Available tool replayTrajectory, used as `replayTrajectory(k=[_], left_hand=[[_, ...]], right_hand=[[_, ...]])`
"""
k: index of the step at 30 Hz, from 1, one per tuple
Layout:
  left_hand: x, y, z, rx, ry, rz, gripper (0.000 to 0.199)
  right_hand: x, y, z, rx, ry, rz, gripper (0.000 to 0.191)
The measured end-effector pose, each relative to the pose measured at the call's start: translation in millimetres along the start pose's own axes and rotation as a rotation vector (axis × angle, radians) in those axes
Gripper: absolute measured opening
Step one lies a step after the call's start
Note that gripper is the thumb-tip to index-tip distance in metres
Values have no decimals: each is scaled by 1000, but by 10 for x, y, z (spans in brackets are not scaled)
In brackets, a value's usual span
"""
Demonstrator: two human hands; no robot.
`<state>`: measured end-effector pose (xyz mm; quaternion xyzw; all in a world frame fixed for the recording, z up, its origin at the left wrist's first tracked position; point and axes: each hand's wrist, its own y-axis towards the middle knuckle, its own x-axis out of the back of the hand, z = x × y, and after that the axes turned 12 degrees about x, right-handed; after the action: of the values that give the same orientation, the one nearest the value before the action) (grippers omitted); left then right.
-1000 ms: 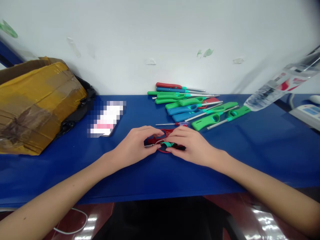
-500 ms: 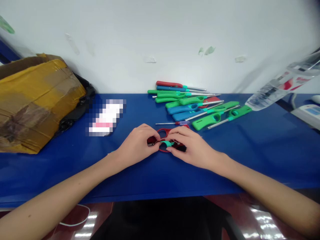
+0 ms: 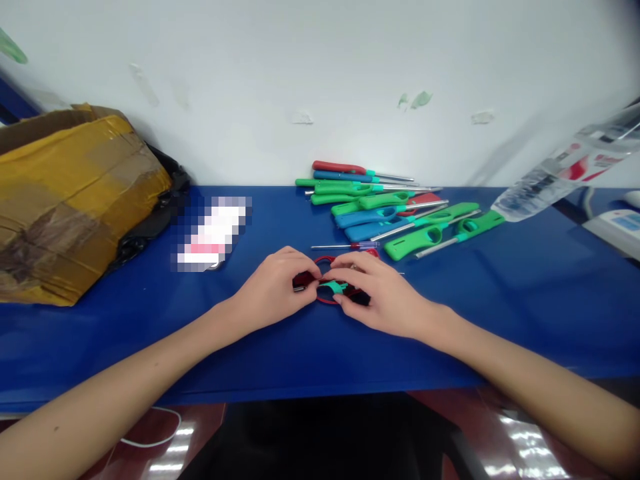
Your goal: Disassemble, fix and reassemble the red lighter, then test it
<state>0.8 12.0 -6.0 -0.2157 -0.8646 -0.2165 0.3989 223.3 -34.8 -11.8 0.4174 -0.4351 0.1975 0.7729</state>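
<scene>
Both hands meet over a red lighter casing (image 3: 327, 301) with a teal trigger piece (image 3: 334, 287), near the middle of the blue table. My left hand (image 3: 283, 290) pinches the casing's left side, thumb and forefinger pressed together. My right hand (image 3: 383, 293) has its fingers closed on the parts at the right, around the teal piece. Its fingers hide much of the casing and the small inner parts. Just behind the hands lies a screwdriver (image 3: 346, 247) with a thin metal shaft.
Green, blue and red long lighters (image 3: 407, 243) lie piled behind, near the wall. A taped box (image 3: 75, 207) stands at the left beside a blurred-out phone (image 3: 213, 233). At the right a clear bottle (image 3: 565, 170) leans near a white device (image 3: 620, 227).
The right forefinger and middle finger have shifted slightly left, over the casing and closer to the left fingertips. Otherwise both hands keep nearly the same place and hold.
</scene>
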Motion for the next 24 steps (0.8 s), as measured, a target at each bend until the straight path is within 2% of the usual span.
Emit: replayTrajectory(k=[7,11,16,20,24], left_hand=[[23,-2,-17,-20,27,31,12],[-6,-13,-29,-7,37,-7,12],[-63,-30,-24,6,61,-55,13],[-81,-35,-25,13,79,-80,12],[-83,-35,-25,3,77,-92,12]], right_hand=[[-25,-12,-32,21,-1,-21,22],[-55,6,-49,-9,3,-90,20],[-36,61,-24,-54,22,-43,19],[-16,93,-10,-93,68,-79,12],[-9,93,-24,-87,101,-102,14]])
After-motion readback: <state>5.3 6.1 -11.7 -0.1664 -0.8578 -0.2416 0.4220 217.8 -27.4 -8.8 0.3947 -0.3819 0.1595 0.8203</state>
